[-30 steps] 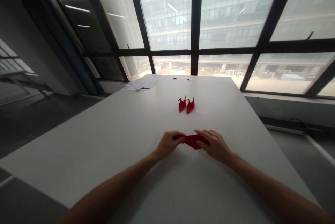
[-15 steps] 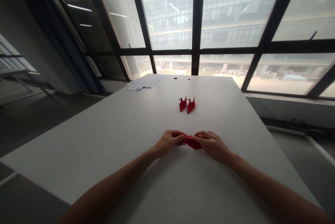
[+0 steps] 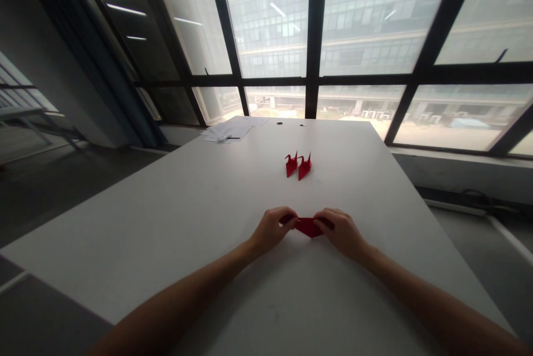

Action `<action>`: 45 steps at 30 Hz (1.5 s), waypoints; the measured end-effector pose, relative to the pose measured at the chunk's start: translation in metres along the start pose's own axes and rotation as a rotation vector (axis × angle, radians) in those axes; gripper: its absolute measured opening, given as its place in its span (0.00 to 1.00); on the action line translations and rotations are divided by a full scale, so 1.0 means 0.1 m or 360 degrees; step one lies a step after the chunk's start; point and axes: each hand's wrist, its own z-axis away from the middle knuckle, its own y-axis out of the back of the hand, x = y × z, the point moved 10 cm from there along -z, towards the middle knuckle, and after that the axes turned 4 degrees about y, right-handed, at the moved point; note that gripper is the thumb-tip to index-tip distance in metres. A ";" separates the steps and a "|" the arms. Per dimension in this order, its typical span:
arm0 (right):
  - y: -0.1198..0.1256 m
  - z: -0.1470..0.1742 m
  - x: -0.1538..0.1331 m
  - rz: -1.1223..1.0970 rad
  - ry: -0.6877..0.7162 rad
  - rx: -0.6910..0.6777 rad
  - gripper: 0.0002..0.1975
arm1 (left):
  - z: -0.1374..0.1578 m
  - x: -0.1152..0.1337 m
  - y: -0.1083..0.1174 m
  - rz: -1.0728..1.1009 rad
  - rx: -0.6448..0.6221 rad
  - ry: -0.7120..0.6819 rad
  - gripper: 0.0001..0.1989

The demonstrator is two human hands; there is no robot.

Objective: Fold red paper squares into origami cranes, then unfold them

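Observation:
A folded piece of red paper (image 3: 307, 226), with a point toward me and a straight upper edge, is held between my two hands near the middle of the white table. My left hand (image 3: 275, 225) pinches its left corner between thumb and fingers. On the other side, my right hand (image 3: 336, 226) grips the right part, its fingers covering that corner. Beyond my hands stand two red origami cranes, a left crane (image 3: 291, 165) and a right crane (image 3: 305, 168), side by side.
Loose white paper sheets (image 3: 227, 129) lie at the far left of the white table (image 3: 175, 217), with a thin dark item on them. Two small dark spots are near the table's far edge. Large framed windows (image 3: 270, 17) rise behind it, and a dark curtain (image 3: 100, 61) hangs left.
My right fingers have shifted from lying along the paper's top edge to a pinch at its right side. The left hand's thumb and fingers have rearranged at the left corner. The cranes stay put.

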 end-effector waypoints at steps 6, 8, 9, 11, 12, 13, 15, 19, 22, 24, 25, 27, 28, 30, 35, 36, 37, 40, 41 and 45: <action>-0.04 -0.01 -0.06 -0.0026 0.0014 -0.0007 0.06 | -0.01 -0.03 -0.11 0.0120 -0.0053 0.0008 0.07; -0.06 -0.01 -0.11 -0.0035 0.0048 -0.0019 0.06 | -0.02 -0.04 -0.12 0.0092 -0.0051 0.0014 0.07; -0.06 -0.01 -0.13 -0.0039 0.0062 -0.0017 0.06 | -0.02 -0.04 -0.12 0.0079 -0.0041 0.0019 0.08; -0.06 -0.01 -0.16 -0.0048 0.0072 -0.0002 0.06 | -0.02 -0.04 -0.12 0.0069 -0.0028 0.0025 0.09; -0.06 -0.01 -0.16 -0.0051 0.0068 0.0002 0.06 | -0.02 -0.05 -0.12 0.0074 -0.0033 0.0027 0.10; -0.06 -0.01 -0.15 -0.0048 0.0060 -0.0002 0.06 | -0.02 -0.05 -0.13 0.0081 -0.0049 0.0032 0.10; -0.09 0.00 -0.13 -0.0022 0.0042 -0.0033 0.07 | -0.02 -0.06 -0.14 0.0085 -0.0099 0.0046 0.10; -0.10 0.01 -0.08 0.0069 0.0025 -0.0064 0.09 | -0.04 -0.11 -0.10 0.0069 -0.0131 0.0070 0.11; -0.06 0.01 -0.01 0.0096 -0.0013 -0.0026 0.10 | -0.07 -0.15 -0.01 0.0043 -0.0082 0.0069 0.11; -0.02 0.01 0.03 0.0111 -0.0045 -0.0001 0.10 | -0.08 -0.16 0.03 -0.0015 -0.0060 0.0042 0.10; -0.01 0.01 0.04 0.0119 -0.0056 0.0009 0.10 | -0.09 -0.16 0.05 -0.0049 -0.0052 0.0023 0.10; 0.01 0.01 0.07 0.0134 -0.0077 0.0027 0.11 | -0.10 -0.15 0.08 -0.0107 -0.0035 -0.0016 0.10; 0.01 0.01 0.08 0.0142 -0.0091 0.0036 0.11 | -0.11 -0.15 0.10 -0.0127 -0.0027 -0.0031 0.10; 0.03 0.01 0.11 0.0157 -0.0141 0.0059 0.12 | -0.13 -0.16 0.14 -0.0147 -0.0005 -0.0039 0.11; 0.13 0.02 0.21 0.0072 -0.0341 0.0201 0.11 | -0.18 -0.39 0.28 0.0139 0.0146 0.0204 0.15; 0.16 0.02 0.23 0.0019 -0.0380 0.0246 0.10 | -0.18 -0.44 0.28 0.0279 0.0168 0.0286 0.16; 0.18 0.01 0.24 -0.0047 -0.0417 0.0289 0.10 | -0.18 -0.48 0.26 0.0426 0.0163 0.0362 0.17; 0.18 0.01 0.22 -0.0290 -0.0519 0.0358 0.10 | -0.12 -0.44 0.05 0.0774 -0.0039 0.0503 0.20; 0.17 0.01 0.20 -0.0366 -0.0543 0.0367 0.10 | -0.09 -0.37 -0.05 0.0844 -0.0155 0.0518 0.20; 0.11 0.04 0.07 -0.0535 -0.0569 0.0372 0.10 | 0.03 -0.12 -0.30 0.1005 -0.0432 0.0443 0.18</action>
